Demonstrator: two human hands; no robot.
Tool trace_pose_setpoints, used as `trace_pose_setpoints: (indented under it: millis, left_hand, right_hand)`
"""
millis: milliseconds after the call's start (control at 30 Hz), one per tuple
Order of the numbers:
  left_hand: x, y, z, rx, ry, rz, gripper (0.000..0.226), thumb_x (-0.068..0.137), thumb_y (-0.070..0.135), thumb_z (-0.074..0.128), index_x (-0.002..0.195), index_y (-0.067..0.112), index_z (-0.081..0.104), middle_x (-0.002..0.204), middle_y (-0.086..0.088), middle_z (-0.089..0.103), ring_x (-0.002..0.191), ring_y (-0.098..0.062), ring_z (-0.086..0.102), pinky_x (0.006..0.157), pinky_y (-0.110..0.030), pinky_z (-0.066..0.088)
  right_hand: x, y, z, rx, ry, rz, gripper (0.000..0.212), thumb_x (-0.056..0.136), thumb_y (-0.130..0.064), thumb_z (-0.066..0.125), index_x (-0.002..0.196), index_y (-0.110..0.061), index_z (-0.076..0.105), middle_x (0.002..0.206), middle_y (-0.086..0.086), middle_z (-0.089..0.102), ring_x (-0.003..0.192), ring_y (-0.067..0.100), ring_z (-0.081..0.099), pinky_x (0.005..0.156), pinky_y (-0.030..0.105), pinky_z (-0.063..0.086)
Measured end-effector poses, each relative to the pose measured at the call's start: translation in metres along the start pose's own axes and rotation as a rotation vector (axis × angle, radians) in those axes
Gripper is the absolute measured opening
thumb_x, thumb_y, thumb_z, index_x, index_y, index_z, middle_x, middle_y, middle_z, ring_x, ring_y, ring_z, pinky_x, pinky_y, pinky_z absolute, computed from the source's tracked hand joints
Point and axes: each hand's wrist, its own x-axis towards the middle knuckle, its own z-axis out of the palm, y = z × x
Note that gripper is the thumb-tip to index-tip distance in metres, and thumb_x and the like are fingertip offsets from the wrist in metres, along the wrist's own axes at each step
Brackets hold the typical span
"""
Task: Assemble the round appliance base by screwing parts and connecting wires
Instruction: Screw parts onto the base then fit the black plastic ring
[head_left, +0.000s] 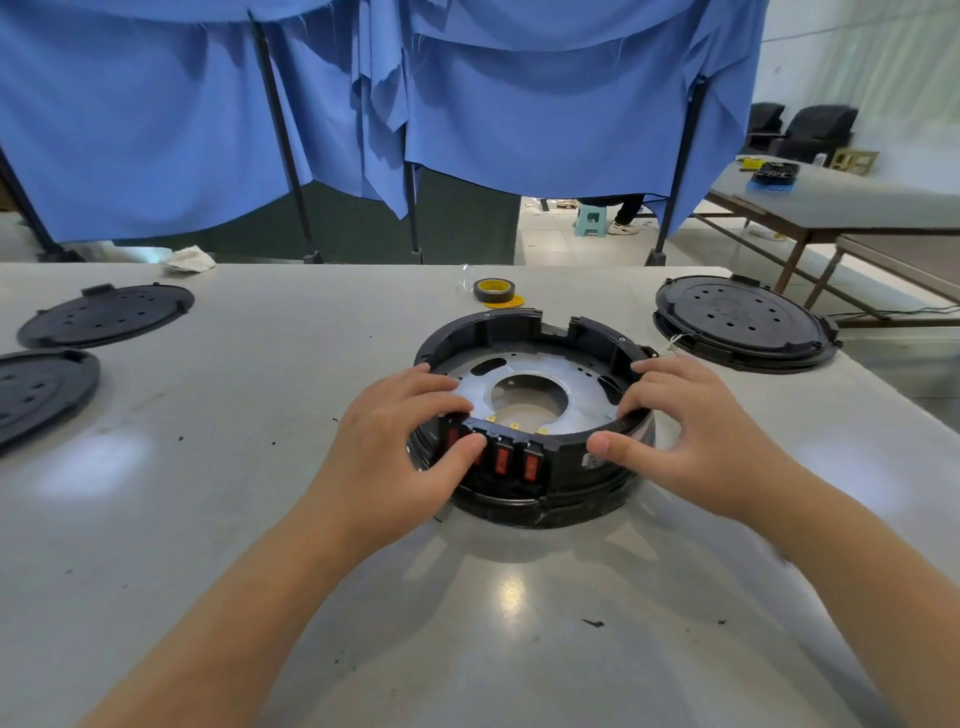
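A round black appliance base (524, 332) lies at the table's middle, open side up. Inside it sits a grey metal plate (576, 384) with a large round hole. Several red rocker switches (501, 460) line its near wall. My left hand (400, 441) grips the near-left rim, fingers curled over the edge onto the plate and thumb on the switch panel. My right hand (691, 431) grips the near-right rim, fingers hooked over the top and thumb against the outer wall.
Two black round covers (106, 314) (36, 389) lie at the left, another black cover (743, 322) at the right. A roll of tape (493, 290) stands behind the base. Blue curtains hang past the far edge; a second table stands at the right.
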Motion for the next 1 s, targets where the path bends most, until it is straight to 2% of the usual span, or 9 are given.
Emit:
trace_pose_setpoints:
  millis: [100, 233, 367, 433, 567, 667, 833, 900, 1000]
  left_hand:
    - [-0.003, 0.011, 0.003, -0.035, -0.049, 0.046, 0.035, 0.076, 0.043, 0.067, 0.107, 0.027, 0.072, 0.123, 0.015, 0.061, 0.13, -0.005, 0.044, 0.111, -0.043, 0.032]
    - [-0.011, 0.024, 0.012, -0.037, -0.077, 0.117, 0.035, 0.081, 0.051, 0.059, 0.105, 0.029, 0.072, 0.112, 0.021, 0.063, 0.124, 0.003, 0.045, 0.116, -0.047, 0.02]
    - [-0.013, 0.022, 0.015, -0.035, -0.055, 0.085, 0.036, 0.079, 0.057, 0.052, 0.09, 0.028, 0.069, 0.092, 0.023, 0.063, 0.108, 0.004, 0.052, 0.12, -0.039, 0.006]
    - [-0.01, 0.017, 0.012, -0.042, -0.05, 0.049, 0.036, 0.076, 0.06, 0.055, 0.083, 0.026, 0.066, 0.086, 0.021, 0.062, 0.103, 0.002, 0.054, 0.12, -0.036, 0.005]
    - [-0.003, 0.006, 0.001, -0.063, -0.128, 0.019, 0.014, 0.075, 0.05, 0.066, 0.077, 0.036, 0.063, 0.091, 0.022, 0.062, 0.109, 0.005, 0.053, 0.121, -0.043, 0.004]
    - [-0.001, 0.001, -0.007, -0.056, -0.17, 0.02, 0.022, 0.074, 0.056, 0.061, 0.079, 0.035, 0.064, 0.095, 0.019, 0.064, 0.114, 0.005, 0.051, 0.12, -0.044, 0.007]
    - [-0.003, 0.013, -0.009, 0.045, -0.133, 0.092, 0.04, 0.071, 0.064, 0.058, 0.092, 0.031, 0.066, 0.093, 0.021, 0.063, 0.107, 0.003, 0.053, 0.12, -0.034, 0.007]
    - [-0.006, 0.021, -0.003, 0.086, -0.159, 0.177, 0.043, 0.071, 0.063, 0.062, 0.096, 0.029, 0.069, 0.089, 0.02, 0.063, 0.097, 0.0, 0.057, 0.118, -0.037, 0.017]
    - [-0.009, 0.024, 0.005, 0.123, -0.194, 0.248, 0.036, 0.075, 0.057, 0.06, 0.082, 0.023, 0.07, 0.072, 0.015, 0.064, 0.074, -0.007, 0.059, 0.109, -0.035, 0.031]
  right_hand:
    - [-0.002, -0.019, 0.014, -0.081, 0.086, -0.056, 0.057, 0.071, -0.079, 0.049, 0.062, -0.024, 0.053, 0.068, -0.013, 0.053, 0.083, 0.013, 0.052, 0.108, 0.033, 0.027]
    - [-0.008, -0.041, 0.032, -0.044, 0.122, -0.092, 0.047, 0.078, -0.066, 0.049, 0.062, -0.023, 0.051, 0.059, -0.011, 0.05, 0.067, 0.013, 0.048, 0.096, 0.033, 0.036]
    - [-0.01, -0.046, 0.028, 0.1, 0.031, -0.175, 0.025, 0.09, -0.038, 0.049, 0.086, -0.019, 0.065, 0.082, -0.011, 0.06, 0.087, 0.007, 0.053, 0.089, 0.024, 0.037]
    - [-0.008, -0.037, 0.018, 0.11, 0.022, -0.165, 0.02, 0.088, -0.027, 0.05, 0.094, -0.018, 0.067, 0.092, -0.01, 0.062, 0.103, 0.009, 0.052, 0.098, 0.025, 0.035]
    - [-0.003, -0.013, 0.001, 0.025, -0.042, -0.109, 0.018, 0.09, -0.03, 0.055, 0.097, -0.021, 0.069, 0.104, -0.011, 0.063, 0.125, 0.008, 0.044, 0.111, 0.036, 0.027]
    - [-0.002, -0.012, -0.001, 0.011, -0.069, -0.123, 0.019, 0.087, -0.039, 0.059, 0.092, -0.023, 0.07, 0.099, -0.01, 0.063, 0.111, 0.01, 0.049, 0.101, 0.033, 0.035]
    - [-0.005, -0.034, 0.008, 0.005, -0.036, -0.158, 0.042, 0.077, -0.064, 0.059, 0.078, -0.024, 0.071, 0.074, -0.011, 0.06, 0.08, 0.011, 0.052, 0.079, 0.028, 0.039]
    - [-0.008, -0.045, 0.018, 0.054, -0.028, -0.181, 0.041, 0.079, -0.06, 0.057, 0.077, -0.022, 0.07, 0.071, -0.01, 0.06, 0.075, 0.009, 0.054, 0.077, 0.026, 0.04]
    - [-0.011, -0.048, 0.022, 0.179, 0.002, -0.187, 0.027, 0.088, -0.042, 0.056, 0.084, -0.02, 0.07, 0.078, -0.012, 0.062, 0.082, 0.005, 0.056, 0.08, 0.024, 0.042]
